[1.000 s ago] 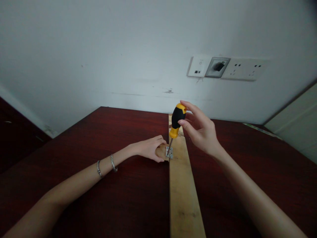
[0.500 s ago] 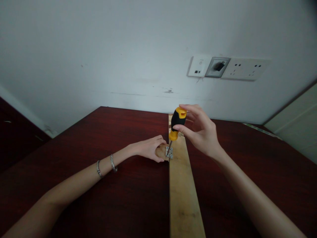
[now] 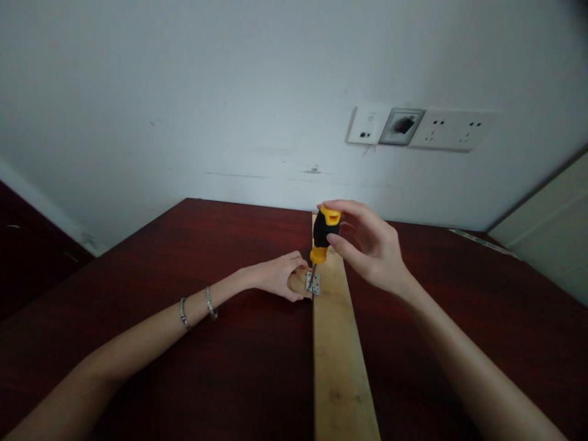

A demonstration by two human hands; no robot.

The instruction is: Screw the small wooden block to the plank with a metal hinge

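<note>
One hinge (image 3: 316,285); left of it, left hand (image 3: 276,276) gripping one wood block (image 3: 297,282); above it, right hand (image 3: 377,248) grasping one screwdriver (image 3: 324,229).

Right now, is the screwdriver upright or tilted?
Tilted: the screwdriver, held in the right hand, slants down leftward to its tip at the hinge.

Readable text: none that I can make out on my feed.
Left wall plate (image 3: 364,125): above the tabletop's (image 3: 229,245) far edge, right of its middle; I see a small circle mark (image 3: 370,118) on its upper part and a faint trace over it, too small for me to read.
Patterned strip (image 3: 480,240): near the tabletop's far right corner; pale and greenish, too blurred for me to tell whether it carries letters.
Screwdriver (image 3: 327,229): yellow and black handle, any lettering illegible from where I sit.
</note>
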